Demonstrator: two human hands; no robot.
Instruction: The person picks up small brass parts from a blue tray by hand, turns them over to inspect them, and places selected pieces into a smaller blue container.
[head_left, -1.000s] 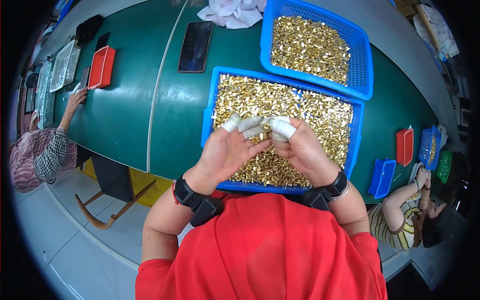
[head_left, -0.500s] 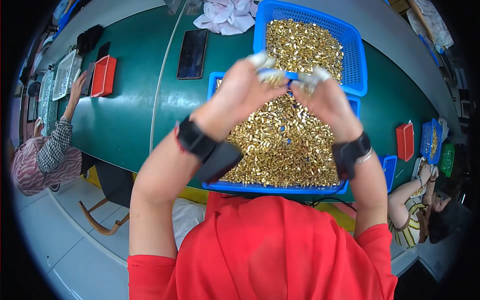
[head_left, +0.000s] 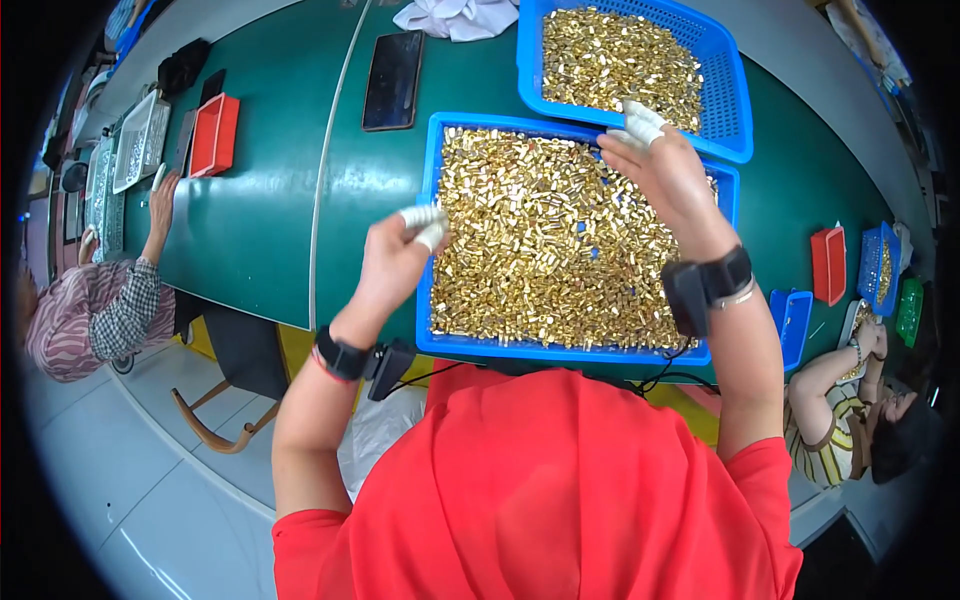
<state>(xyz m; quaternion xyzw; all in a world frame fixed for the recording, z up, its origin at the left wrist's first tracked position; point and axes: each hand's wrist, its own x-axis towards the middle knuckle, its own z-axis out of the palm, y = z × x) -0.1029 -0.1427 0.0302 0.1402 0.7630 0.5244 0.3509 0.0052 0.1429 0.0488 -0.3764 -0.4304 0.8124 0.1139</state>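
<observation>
A wide blue tray point(head_left: 428, 300) in front of me holds a thick layer of small gold-coloured metal pieces point(head_left: 530, 250), with spots of blue floor showing through right of the middle. My left hand point(head_left: 393, 258) is at the tray's left rim, its white-covered fingertips slightly apart and reaching over the edge of the pile. I see nothing held in it. Over the tray's far right part, my right hand point(head_left: 675, 175) has its fingers stretched out, white covers on some, with nothing visible in them. Black bands circle both wrists.
Behind the tray stands a blue perforated basket point(head_left: 735, 95) with more gold pieces. A dark phone point(head_left: 392, 82) and white cloth point(head_left: 460, 18) lie on the green table point(head_left: 270, 150). Red bins point(head_left: 214, 135) and co-workers point(head_left: 95, 315) are at both sides.
My hands were close together and blurred above the tray's far side. Now they are apart: the left has come down to the left rim, the right has moved a little to the right.
</observation>
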